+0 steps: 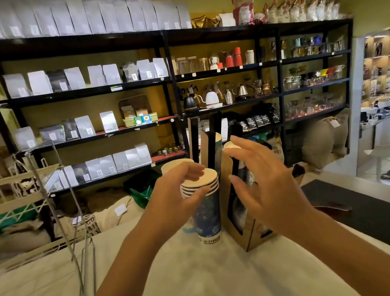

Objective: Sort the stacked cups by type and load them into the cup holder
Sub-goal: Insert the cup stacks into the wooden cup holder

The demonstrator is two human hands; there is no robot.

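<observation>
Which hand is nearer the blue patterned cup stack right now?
Left. The left hand is gripping the blue cup stack at its rims; the right hand is open beside it, in front of the cardboard cup holder.

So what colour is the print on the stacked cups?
Dark blue print, white rims; head view.

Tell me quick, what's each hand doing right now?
Left hand: closed around the stack of blue printed paper cups.
Right hand: open, empty, beside the brown cardboard cup holder.
</observation>
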